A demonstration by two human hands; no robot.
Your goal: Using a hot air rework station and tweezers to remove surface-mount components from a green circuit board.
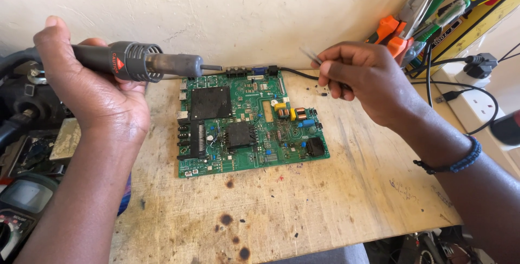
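Over the scorched wooden bench the left hand clenches a hot-air gun, nozzle above the green circuit board's top edge, right hand pinching tweezers beside it—best keep the nozzle steady and tweezers ready.

A small electronics repair workshop is showing here, centred on a worn wooden bench that is carrying burn marks and scratches. A green circuit board is lying flat in the middle of the bench. Behind the board, a rough plastered wall is rising. To the board's right, pliers and screwdrivers are leaning against that wall, and a white power strip is sitting with black cables plugged in. To the board's left, a multimeter and loose parts are crowding the bench edge.
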